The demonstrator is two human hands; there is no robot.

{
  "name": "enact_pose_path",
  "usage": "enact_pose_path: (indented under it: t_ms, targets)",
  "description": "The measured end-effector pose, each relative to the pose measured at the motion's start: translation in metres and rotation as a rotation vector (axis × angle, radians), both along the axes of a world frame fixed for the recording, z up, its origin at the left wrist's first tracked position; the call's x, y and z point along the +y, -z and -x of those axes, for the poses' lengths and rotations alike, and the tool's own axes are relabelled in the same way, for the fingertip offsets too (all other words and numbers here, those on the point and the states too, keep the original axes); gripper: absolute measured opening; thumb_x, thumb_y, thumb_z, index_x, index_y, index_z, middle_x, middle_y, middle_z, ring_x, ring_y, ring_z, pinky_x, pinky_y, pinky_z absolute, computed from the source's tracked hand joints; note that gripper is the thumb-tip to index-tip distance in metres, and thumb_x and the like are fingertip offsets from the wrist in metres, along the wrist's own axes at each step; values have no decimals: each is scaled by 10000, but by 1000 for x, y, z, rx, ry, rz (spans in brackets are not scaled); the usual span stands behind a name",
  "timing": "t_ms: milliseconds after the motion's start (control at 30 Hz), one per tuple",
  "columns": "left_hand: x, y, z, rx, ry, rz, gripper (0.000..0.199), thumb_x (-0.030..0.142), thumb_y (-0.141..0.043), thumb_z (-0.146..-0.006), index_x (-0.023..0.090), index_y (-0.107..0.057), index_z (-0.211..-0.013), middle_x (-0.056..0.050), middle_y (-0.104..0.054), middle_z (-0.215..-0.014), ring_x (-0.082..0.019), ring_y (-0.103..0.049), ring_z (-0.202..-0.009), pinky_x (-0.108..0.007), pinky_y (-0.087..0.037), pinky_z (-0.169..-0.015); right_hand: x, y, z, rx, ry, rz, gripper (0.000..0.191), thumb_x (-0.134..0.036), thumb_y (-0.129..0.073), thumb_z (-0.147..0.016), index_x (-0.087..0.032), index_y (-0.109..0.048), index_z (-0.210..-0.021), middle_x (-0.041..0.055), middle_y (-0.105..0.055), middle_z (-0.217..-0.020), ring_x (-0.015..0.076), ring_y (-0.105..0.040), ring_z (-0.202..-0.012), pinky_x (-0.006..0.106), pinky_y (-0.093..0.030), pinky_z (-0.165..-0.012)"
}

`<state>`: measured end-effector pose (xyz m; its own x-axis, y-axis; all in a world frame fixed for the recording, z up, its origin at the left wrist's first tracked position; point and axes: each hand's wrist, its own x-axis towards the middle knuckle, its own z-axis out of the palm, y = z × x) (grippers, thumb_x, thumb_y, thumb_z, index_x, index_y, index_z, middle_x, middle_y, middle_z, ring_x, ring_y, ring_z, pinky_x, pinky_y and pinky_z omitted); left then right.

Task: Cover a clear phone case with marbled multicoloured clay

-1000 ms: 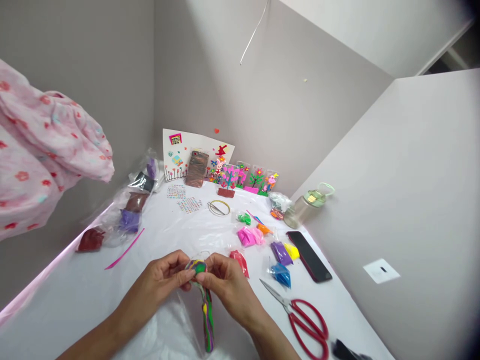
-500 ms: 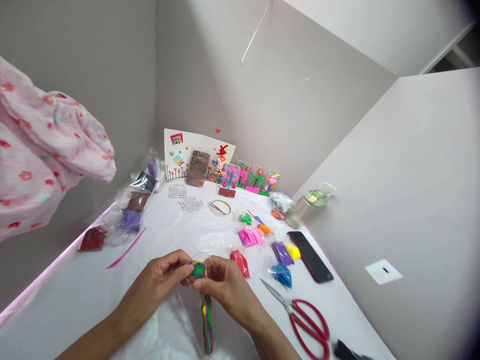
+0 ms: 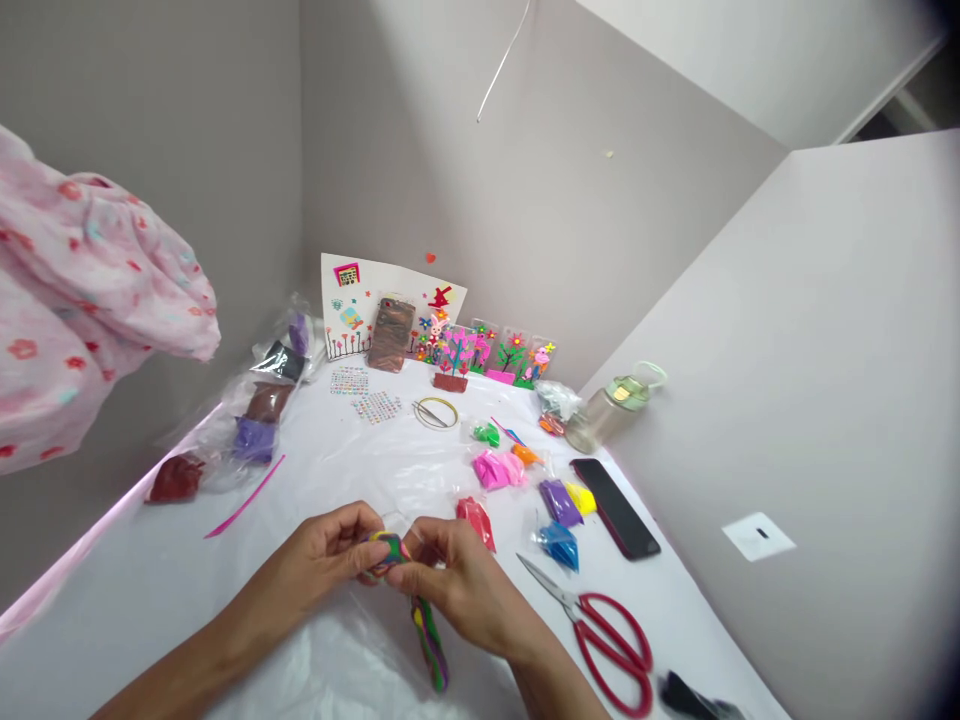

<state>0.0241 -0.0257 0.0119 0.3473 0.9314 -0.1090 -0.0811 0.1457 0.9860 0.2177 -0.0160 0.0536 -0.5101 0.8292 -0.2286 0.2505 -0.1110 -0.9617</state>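
Multicoloured striped clay (image 3: 393, 549) is pinched in front of me between both hands. My left hand (image 3: 337, 545) grips its left side with thumb and fingers. My right hand (image 3: 461, 580) is closed on the right side, thumb along the lower edge. A long striped clay tail (image 3: 429, 645) in green, purple and yellow hangs below the right thumb. Clear plastic shows above the fingertips, partly hidden by them. Closest to the right hand lie a bag of red clay (image 3: 476, 520) and the red-handled scissors (image 3: 600, 630).
Bags of pink (image 3: 499, 469), purple (image 3: 559, 502) and blue clay (image 3: 560, 545) lie to the right, beside a phone (image 3: 616, 508) and bottle (image 3: 611, 408). More bagged clay (image 3: 253, 440) lines the left edge. Decorated clay pieces (image 3: 455, 355) stand at the back. Pink floral cloth (image 3: 97, 310) hangs at left.
The clay between the fingers has turned a little, and its hanging tail has swung to the right. Both hands keep their hold. The whole view has shifted slightly.
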Motion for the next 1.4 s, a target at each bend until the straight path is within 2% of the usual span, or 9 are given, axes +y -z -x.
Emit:
enact_pose_path:
  t_ms: [167, 367, 500, 600, 767, 1033, 1133, 1233, 1400]
  targets:
    - [3, 2, 2, -29, -9, 54, 300, 446, -755, -796, 183, -615, -758, 36, -601, -697, -151, -605, -697, -237, -476, -657, 2, -7, -5, 29, -7, -42, 283, -375, -779, -758, -186, -579, -822, -16, -552, -781, 142, -499, -719, 264, -397, -644]
    - [2, -12, 9, -243, -374, 97, 203, 433, -696, -872, 245, -663, -941, 21, -680, -1005, -193, -655, -1018, -311, -542, -949, 4, -8, -9, -130, 435, -479, 273, -358, -746, -810, -221, -558, -953, 29, -591, -971, 218, -548, -931, 355, -423, -851]
    - [1, -10, 8, -311, -416, 136, 182, 420, -695, -883, 260, -636, -945, 45, -678, -1034, -163, -667, -1016, -297, -547, -965, 2, 1, -6, -320, 269, -659, 385, -253, -831, -739, -213, -570, -1019, 56, -613, -1025, 246, -555, -957, 374, -434, -845]
    - [1, -9, 7, -293, -378, 140, 182, 421, -691, -886, 247, -646, -913, 39, -685, -1007, -173, -671, -1025, -306, -553, -966, 3, 5, -7, -425, 147, -756, 206, -169, -740, -827, -224, -615, -981, 50, -638, -962, 234, -571, -898, 358, -441, -793]
    - [1, -13, 6, -307, -327, 122, 133, 381, -694, -891, 252, -668, -910, 32, -692, -963, -215, -658, -1096, -363, -562, -977, 8, 4, -15, -435, 208, -855, 183, -113, -627, -897, -226, -632, -1041, 75, -645, -1014, 243, -574, -943, 373, -453, -818]
    - [2, -12, 8, -365, -269, 123, 147, 360, -654, -923, 279, -694, -1038, 12, -691, -1124, -229, -625, -1168, -330, -541, -992, 16, -6, -25, -43, 407, -415, 631, -410, -790, -765, -251, -507, -1306, 106, -563, -1315, 276, -527, -1224, 427, -441, -1004]
    - [0, -14, 4, -401, -266, 110, 120, 341, -648, -928, 273, -696, -1015, 20, -688, -1128, -219, -606, -1191, -337, -481, -1069, 18, -5, -22, 188, 357, -129, 748, -526, -786, -731, -216, -488, -1342, 119, -647, -1203, 274, -620, -1122, 407, -493, -913]
    - [-1, -17, 6, -350, -237, 118, 129, 349, -667, -912, 275, -682, -1017, 20, -697, -1098, -212, -612, -1166, -336, -459, -1065, 17, 0, -15, 338, 301, 29, 552, -473, -820, -710, -171, -609, -1121, 67, -726, -907, 218, -696, -860, 337, -512, -769]
    - [9, -13, 30, -112, -59, 27, 553, 464, -804, -740, 294, -609, -1229, -29, -717, -938, -204, -657, -831, -259, -497, -659, 13, -1, -9, 351, 254, 48, 337, -319, -842, -695, -168, -630, -909, 13, -716, -720, 161, -672, -702, 260, -460, -656]
